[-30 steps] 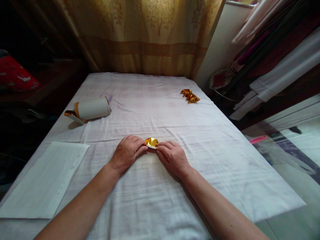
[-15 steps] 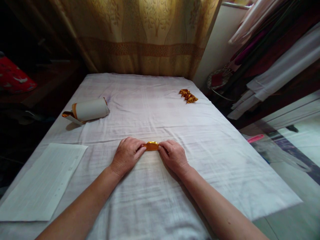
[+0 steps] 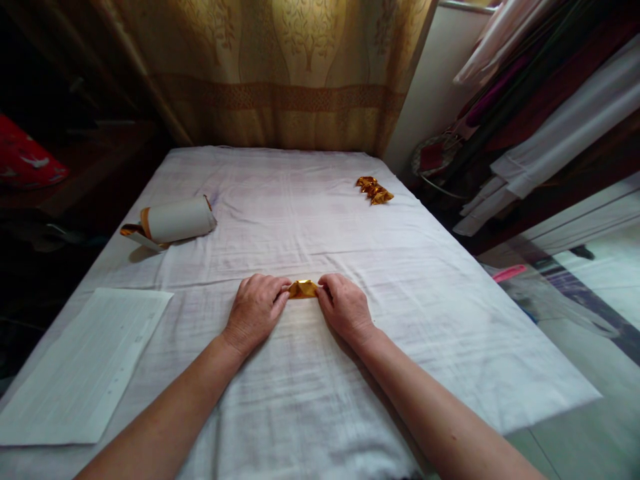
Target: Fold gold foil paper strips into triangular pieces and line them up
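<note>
The folded gold paper sits midway between the left and right edges of the table, its ends pinched in my left hand and right hand. I judge it light, slick and easily creased: grip gently at those ends.

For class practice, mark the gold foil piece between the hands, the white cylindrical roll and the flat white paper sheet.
Gold foil piece (image 3: pixel 303 289), head view: its folded middle.
White cylindrical roll (image 3: pixel 180 220), head view: its curved side.
Flat white paper sheet (image 3: pixel 90 367), head view: its middle.
</note>
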Demonstrator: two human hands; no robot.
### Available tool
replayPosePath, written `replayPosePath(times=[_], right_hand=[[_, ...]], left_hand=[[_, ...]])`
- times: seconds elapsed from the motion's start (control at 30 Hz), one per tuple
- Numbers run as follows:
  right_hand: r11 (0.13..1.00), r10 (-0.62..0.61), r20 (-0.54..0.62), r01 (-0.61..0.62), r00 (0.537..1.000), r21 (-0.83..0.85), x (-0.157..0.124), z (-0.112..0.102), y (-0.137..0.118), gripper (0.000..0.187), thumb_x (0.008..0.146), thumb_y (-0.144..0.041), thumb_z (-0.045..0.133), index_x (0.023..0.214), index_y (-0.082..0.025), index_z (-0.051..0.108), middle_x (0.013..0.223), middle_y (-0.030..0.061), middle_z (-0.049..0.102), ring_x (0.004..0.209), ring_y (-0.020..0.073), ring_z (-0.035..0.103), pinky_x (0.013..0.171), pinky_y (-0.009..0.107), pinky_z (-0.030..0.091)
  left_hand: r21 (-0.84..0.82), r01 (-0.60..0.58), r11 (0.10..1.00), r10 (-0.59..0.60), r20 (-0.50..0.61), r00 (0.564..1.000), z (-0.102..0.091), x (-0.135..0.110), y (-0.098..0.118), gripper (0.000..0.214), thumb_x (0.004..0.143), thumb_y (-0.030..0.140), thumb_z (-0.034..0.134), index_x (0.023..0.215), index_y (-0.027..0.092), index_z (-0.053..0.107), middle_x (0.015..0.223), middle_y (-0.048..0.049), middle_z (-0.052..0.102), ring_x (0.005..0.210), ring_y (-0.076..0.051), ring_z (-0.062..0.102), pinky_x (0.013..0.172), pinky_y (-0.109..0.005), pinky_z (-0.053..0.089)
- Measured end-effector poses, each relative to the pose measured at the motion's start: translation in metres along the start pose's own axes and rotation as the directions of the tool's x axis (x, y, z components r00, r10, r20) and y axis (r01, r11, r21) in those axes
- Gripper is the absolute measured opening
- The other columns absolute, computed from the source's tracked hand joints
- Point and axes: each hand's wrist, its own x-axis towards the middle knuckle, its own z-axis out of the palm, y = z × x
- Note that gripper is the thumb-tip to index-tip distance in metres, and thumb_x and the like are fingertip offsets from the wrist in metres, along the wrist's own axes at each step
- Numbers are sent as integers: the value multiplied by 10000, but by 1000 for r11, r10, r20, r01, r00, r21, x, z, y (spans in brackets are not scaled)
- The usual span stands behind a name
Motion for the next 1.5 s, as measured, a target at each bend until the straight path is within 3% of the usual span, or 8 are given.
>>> replayPosePath(times=[0.5,0.63,0.73,0.83,0.93,1.2,1.33,1.5], right_hand=[[997,-72,-52,70,996,-29,-1,3,3,200,965,-163,468,983,-192,666,925,68,687,837,197,627,745,286,459],[969,-247,-80,247,966,-11,-6,0,0,313,974,-230,463,1225,-169,641,1260,118,662,1159,241,582,992,374,438],[938,-343,79,346,936,-31,-9,-2,-4,447,995,-325,456,1411,-178,524,1484,96,514,1417,265,383,1167,470,276],[939,-323,253,342,912,-35,-11,-4,-7,547,1013,-417,418,1508,-184,401,1576,79,380,1489,262,263,1218,510,163],[945,-285,335,323,898,-61,-12,-9,-3,603,1016,-469,392,1543,-182,334,1606,85,303,1505,271,219,1220,535,146],[959,-177,341,239,923,-149,-16,-18,15,609,1013,-494,398,1538,-191,346,1605,80,305,1507,297,205,1211,559,136],[959,-176,334,238,926,-156,-17,-17,13,624,1012,-522,381,1541,-195,338,1606,91,305,1506,296,207,1205,557,150],[955,-179,328,244,927,-169,-17,-16,13,636,1015,-534,360,1538,-172,345,1608,113,291,1503,310,213,1199,573,163]], left_hand=[[33,-193,981,194,-26,981,-1,-2,4,183,932,220,621,1084,276,706,1125,18,747,1000,-208,625,874,-392,433],[46,-204,978,205,-19,979,-2,-3,5,207,939,213,599,1115,259,697,1141,11,745,1030,-217,622,908,-404,432],[57,-211,976,212,-8,977,-2,-4,5,226,930,193,592,1126,241,696,1136,-7,746,1037,-220,624,918,-411,435],[81,-204,976,203,17,979,-3,-6,5,275,912,179,590,1160,245,689,1158,-22,742,1066,-235,622,936,-436,432],[100,-192,976,185,76,980,-6,-8,5,339,889,170,583,1203,258,676,1216,-29,723,1119,-264,608,970,-477,414],[126,-181,975,171,89,981,-13,-10,12,317,910,256,558,1202,249,683,1246,-56,709,1191,-313,589,997,-530,406],[133,-213,968,203,82,976,-9,-7,22,336,939,287,529,1245,226,655,1340,-77,652,1309,-316,520,1122,-563,302],[93,-293,952,272,186,944,6,0,31,449,1015,412,400,1400,224,533,1425,-79,587,1373,-290,470,1190,-580,184]])
